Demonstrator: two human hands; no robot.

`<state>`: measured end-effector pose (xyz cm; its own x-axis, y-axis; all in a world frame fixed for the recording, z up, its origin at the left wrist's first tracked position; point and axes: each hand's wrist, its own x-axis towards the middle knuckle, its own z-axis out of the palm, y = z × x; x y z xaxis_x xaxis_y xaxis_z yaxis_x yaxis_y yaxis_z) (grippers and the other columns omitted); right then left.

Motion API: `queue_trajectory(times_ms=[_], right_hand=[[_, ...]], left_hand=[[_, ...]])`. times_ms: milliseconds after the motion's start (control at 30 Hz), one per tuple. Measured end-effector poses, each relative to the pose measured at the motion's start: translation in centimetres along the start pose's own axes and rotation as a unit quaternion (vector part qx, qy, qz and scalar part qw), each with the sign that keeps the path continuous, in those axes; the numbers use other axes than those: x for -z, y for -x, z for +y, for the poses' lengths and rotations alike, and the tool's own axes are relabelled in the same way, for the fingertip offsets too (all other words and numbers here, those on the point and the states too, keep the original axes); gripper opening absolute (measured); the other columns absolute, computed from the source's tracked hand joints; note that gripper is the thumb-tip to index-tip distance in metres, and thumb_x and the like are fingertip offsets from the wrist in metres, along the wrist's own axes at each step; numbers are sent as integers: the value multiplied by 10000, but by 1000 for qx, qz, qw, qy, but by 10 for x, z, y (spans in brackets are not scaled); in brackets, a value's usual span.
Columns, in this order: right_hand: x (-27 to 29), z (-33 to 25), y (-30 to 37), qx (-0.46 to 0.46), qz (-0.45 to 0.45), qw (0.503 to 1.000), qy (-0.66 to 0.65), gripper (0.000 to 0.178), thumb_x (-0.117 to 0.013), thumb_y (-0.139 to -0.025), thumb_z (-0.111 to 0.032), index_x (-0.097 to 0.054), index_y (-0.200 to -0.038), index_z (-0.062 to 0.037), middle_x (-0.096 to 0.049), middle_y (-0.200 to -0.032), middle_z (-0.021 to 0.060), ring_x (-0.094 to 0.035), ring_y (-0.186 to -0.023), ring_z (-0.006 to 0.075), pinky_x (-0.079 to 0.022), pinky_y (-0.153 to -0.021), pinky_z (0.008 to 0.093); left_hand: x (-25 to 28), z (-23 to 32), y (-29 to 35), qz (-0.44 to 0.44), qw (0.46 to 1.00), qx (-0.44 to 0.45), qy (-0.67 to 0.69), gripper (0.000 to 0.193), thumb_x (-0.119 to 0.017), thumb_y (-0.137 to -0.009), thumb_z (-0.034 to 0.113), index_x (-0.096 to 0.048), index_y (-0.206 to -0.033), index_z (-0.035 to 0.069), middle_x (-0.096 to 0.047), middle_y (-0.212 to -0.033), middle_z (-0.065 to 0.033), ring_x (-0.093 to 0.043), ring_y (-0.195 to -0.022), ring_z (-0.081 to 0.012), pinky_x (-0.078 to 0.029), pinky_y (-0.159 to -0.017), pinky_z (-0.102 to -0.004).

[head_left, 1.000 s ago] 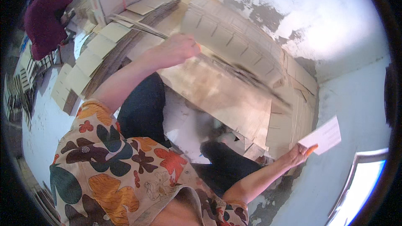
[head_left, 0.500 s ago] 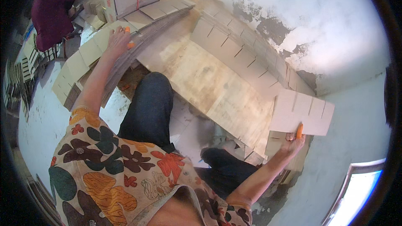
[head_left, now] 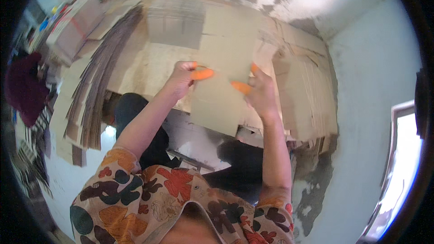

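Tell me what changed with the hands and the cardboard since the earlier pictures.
Both hands came together in front of the body. The left hand, earlier stretched out to the flat stack on the left, now has a grip on the cardboard sheet. The right hand, which held the sheet far out to the right, brought it to the middle. The piles against the wall stayed put.

Bright daylight, coming from the window (head_left: 402,171) at right, which is blown out w/ glare. Wall (head_left: 361,77) pale, washed-out. Lower middle btwn the arms in deep shadow. Strong fisheye bend at the rim, black vignette all round. Soft focus overall, edges smeared.
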<state>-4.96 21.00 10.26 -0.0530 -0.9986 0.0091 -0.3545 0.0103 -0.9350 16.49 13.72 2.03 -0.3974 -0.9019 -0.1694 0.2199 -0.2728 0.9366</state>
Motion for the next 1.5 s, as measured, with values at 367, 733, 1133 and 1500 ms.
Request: queue_trajectory(times_ms=[367,733,1133,1500], right_hand=[[35,82,-16,154,206,955,146,741,-715,-741,-24,-338,-1378,-15,-651,-923,155,-584,-697,149,-490,-631,272],[84,101,-38,93,348,887,289,702,-645,-780,21,-315,-1397,-44,-603,-726,148,-498,-514,176,-450,-511,302],[78,95,-35,108,341,889,288,698,-647,-798,-10,-311,-1404,-87,-624,-768,171,-515,-516,221,-456,-519,308],[76,99,-36,79,305,901,298,699,-622,-832,-74,-258,-1426,-133,-615,-725,179,-572,-545,312,-466,-525,377]], left_hand=[[-44,11,-124,-31,992,-64,-101,312,-696,-794,272,-611,-950,15,-641,-911,-77,-621,-799,-188,-503,-722,-312],[-88,-20,-230,4,636,-327,-699,526,-758,-660,295,-510,-1054,52,-540,-1037,-76,-466,-1046,-255,-364,-877,-406],[-78,-34,-239,-23,596,-483,-641,110,-616,-688,108,-543,-765,81,-581,-789,-30,-545,-865,-228,-453,-729,-350],[-90,-40,-203,-75,582,-473,-658,88,-604,-699,111,-544,-762,98,-547,-656,-32,-572,-736,-228,-483,-594,-364]])
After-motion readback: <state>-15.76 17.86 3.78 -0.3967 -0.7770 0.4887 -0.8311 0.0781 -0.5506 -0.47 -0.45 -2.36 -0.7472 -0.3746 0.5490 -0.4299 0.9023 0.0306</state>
